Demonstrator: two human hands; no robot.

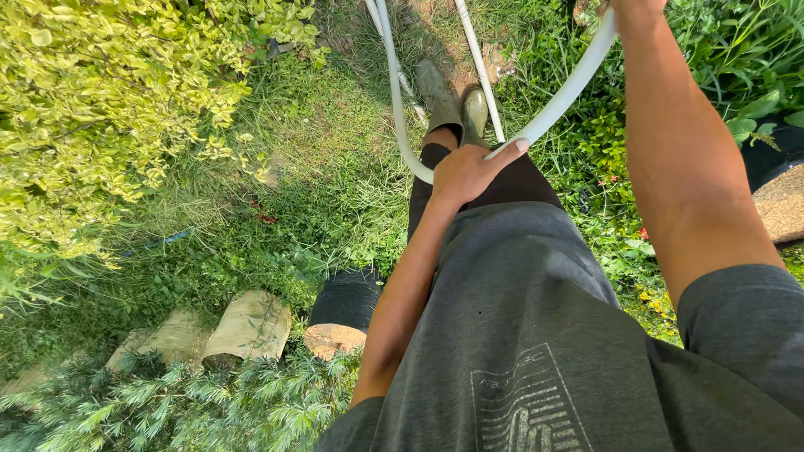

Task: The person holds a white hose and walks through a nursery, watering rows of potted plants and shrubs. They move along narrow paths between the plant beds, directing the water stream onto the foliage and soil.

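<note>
Both of our hands are on a white hose (559,99) that loops in front of us over the grass. Our left hand (466,170) sits low, just above our dark trousers, with its fingers wrapped around the hose at the bottom of the loop and the thumb laid along it. Our right hand (634,10) is raised at the top edge of the view, closed on the same hose higher up, though most of that hand is cut off by the frame, so we cannot tell how the fingers lie. From the left hand the hose curves up and away to the left, and two more white runs (479,63) of it trail across the ground past our green rubber boots (455,102). We wear a grey shirt (536,335). To the left stands a yellow-green shrub (109,109); below it, near our left elbow, are black grow bags (345,301) filled with soil and several pale sacks (249,325) behind feathery foliage. Another black container (775,180) sits at the right edge among green plants.
</note>
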